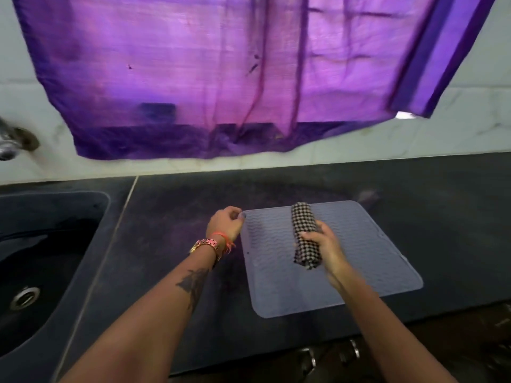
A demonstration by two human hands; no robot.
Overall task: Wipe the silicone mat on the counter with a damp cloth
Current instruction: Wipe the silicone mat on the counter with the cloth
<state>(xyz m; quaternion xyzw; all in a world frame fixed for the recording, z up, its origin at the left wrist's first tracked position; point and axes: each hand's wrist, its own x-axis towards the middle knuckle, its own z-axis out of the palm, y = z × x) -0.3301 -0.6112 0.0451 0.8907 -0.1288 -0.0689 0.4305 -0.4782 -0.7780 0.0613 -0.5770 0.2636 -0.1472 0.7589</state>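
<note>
- Cloth (304, 236): rolled, long axis fore-aft across the mat (359, 261), gripped near its middle by right hand (322, 244).
- Left hand (225, 223) pinches the mat's far-left corner; unwiped mat lies either side of the grip.

One pale grey ribbed silicone mat (326, 277); one rolled black-and-white checked cloth (304, 230). One purple sheer curtain (221, 78); one dark sink basin (41, 258). Two hands: left hand (225, 223), right hand (322, 244).
</note>
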